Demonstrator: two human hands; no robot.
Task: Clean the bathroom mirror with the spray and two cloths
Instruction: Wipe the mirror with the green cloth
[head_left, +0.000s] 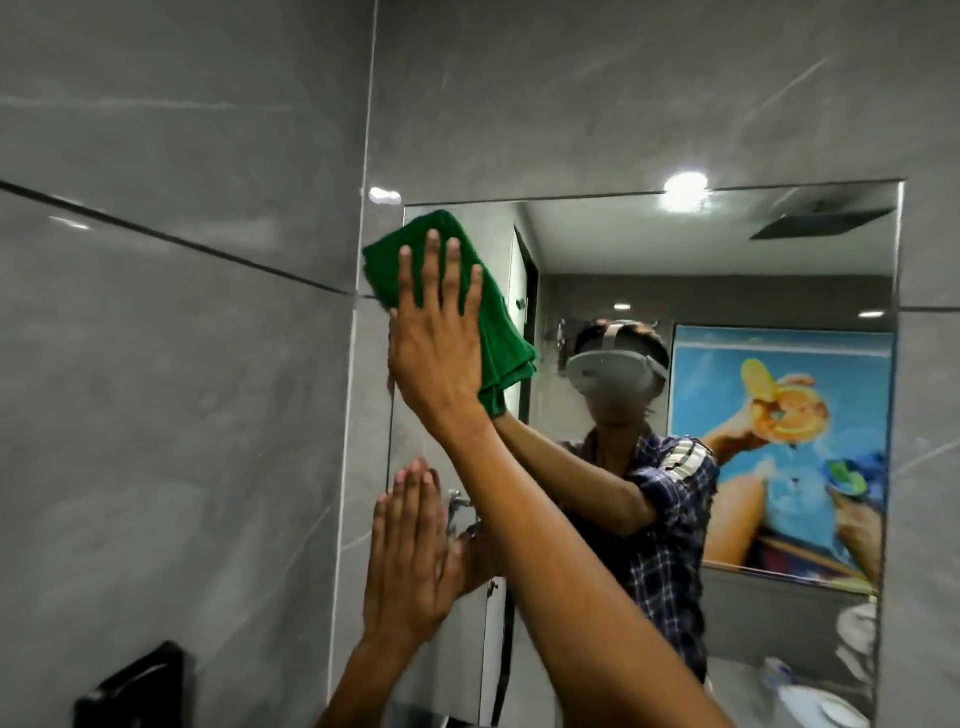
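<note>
The bathroom mirror hangs on a grey tiled wall and fills the right half of the head view. A folded green cloth lies flat against the mirror's upper left corner, overlapping its edge. My right hand presses the cloth onto the glass with a flat palm and spread fingers, its arm crossing up from the lower right. Lower down, my left hand rests flat on the mirror's left edge, fingers together, holding nothing. Neither the spray nor another cloth is in view.
The grey tiled wall runs along the left. A black wall fixture sits at the lower left. The mirror reflects a person with a headset, a colourful poster, a tap and white items at the bottom right.
</note>
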